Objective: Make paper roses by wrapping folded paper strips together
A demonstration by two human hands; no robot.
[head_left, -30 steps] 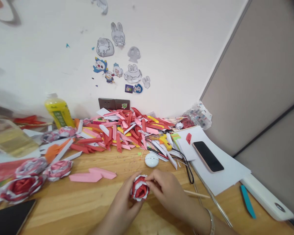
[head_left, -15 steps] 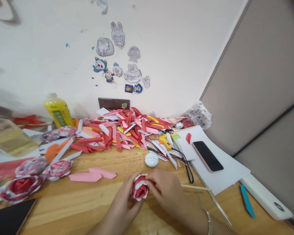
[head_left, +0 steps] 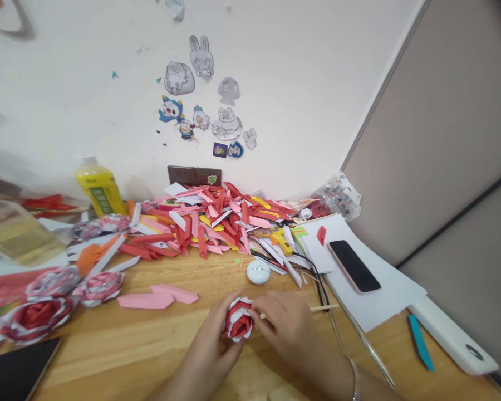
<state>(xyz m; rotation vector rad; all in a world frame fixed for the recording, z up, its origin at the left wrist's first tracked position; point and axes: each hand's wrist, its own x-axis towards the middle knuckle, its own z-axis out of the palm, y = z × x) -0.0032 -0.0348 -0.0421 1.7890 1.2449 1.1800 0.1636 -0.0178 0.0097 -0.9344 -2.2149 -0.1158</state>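
Note:
A red and white folded-paper rose (head_left: 239,319) faces up toward me, cupped by my left hand (head_left: 212,338), whose fingers curl round its left side and underside. Close against the rose's right edge is my right hand (head_left: 287,323), closed on a thin wooden stick (head_left: 324,308). One blunt end of the stick pokes out between thumb and forefinger beside the petals; the other sticks out behind the hand to the right. My palm hides the middle of the stick. Two pink folded paper strips (head_left: 158,298) lie to the left, and a white rounded case (head_left: 258,272) sits just beyond the hands.
Folded paper strips (head_left: 209,220) heap along the wall, with a yellow glue gun (head_left: 280,240) at their right. Finished paper roses (head_left: 98,288) and a yellow drink bottle (head_left: 100,189) stand left. A phone (head_left: 354,266) lies on white paper (head_left: 384,301); a teal tool (head_left: 421,342) is far right.
The wooden stick has shifted left through my right hand, so its end now shows by the fingertips and less projects on the right. My left hand and the rose stay nearly still.

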